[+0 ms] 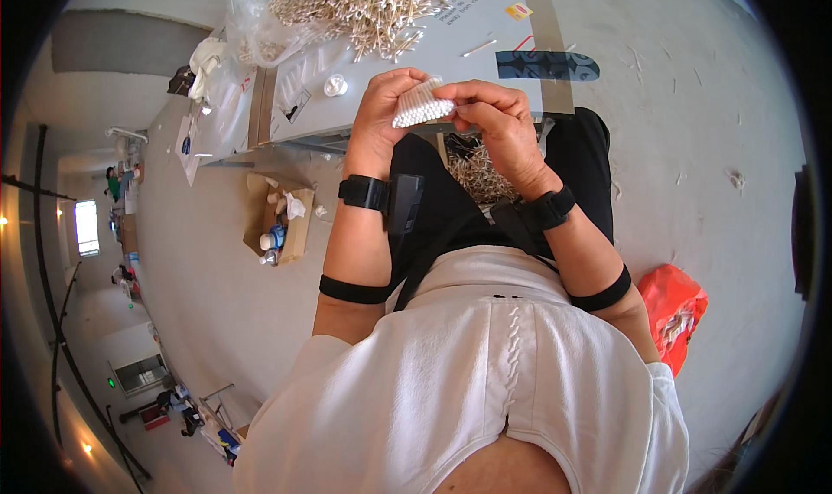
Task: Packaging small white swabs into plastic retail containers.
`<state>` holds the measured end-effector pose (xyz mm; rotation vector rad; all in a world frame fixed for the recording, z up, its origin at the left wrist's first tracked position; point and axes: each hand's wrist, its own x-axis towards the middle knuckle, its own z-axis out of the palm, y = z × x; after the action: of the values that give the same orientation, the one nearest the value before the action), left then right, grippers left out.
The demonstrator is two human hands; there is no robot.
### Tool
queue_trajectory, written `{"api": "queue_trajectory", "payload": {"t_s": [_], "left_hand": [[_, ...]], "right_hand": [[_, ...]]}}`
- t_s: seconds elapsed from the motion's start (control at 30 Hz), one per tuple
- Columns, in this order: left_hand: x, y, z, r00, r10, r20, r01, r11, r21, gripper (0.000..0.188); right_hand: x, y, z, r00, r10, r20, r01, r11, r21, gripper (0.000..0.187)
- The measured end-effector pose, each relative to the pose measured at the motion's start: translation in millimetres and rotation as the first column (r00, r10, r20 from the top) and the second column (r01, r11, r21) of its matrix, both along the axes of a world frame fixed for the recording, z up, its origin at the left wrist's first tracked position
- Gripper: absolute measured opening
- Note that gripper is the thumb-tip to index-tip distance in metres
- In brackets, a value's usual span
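Observation:
A bundle of white cotton swabs is held above the table's near edge, its cotton tips facing me. My left hand is closed around the bundle's left side, the thumb along its top. At the right end of the bundle, my right hand touches the swabs with bent fingers, thumb and forefinger close together. Beyond the hands lies a big heap of loose cotton swabs on the table. A single swab rests apart from it on the right.
A clear plastic bag borders the heap, with a small round white container nearer me. A dark patterned strip overhangs the right edge. On the floor stand an open cardboard box and a red plastic bag. More swabs lie below the table.

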<state>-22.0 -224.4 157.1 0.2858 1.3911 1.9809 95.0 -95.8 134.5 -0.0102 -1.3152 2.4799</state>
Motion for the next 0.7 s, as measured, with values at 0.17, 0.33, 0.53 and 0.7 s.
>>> {"api": "queue_trajectory", "payload": {"t_s": [0.17,0.33,0.53,0.7], "left_hand": [[-14,-4,-11,0.999,-0.038,-0.024,0.038,0.999,-0.02,0.018],[-16,-2,-13,0.999,-0.043,-0.001,0.043,0.998,-0.054,0.018],[-12,6,-15,0.992,-0.022,-0.12,0.014,0.998,-0.068,0.018],[-12,10,-13,0.979,0.035,-0.2,-0.079,0.973,-0.215,0.017]], "right_hand": [[-1,1,-3,0.999,0.025,0.027,-0.025,1.0,-0.003,0.026],[-1,-3,1,1.0,0.017,0.026,-0.019,0.997,0.07,0.024],[-3,-13,7,0.999,0.025,-0.036,-0.026,1.0,-0.007,0.04],[-3,-13,7,0.998,-0.051,0.043,0.049,0.997,0.053,0.035]]}}
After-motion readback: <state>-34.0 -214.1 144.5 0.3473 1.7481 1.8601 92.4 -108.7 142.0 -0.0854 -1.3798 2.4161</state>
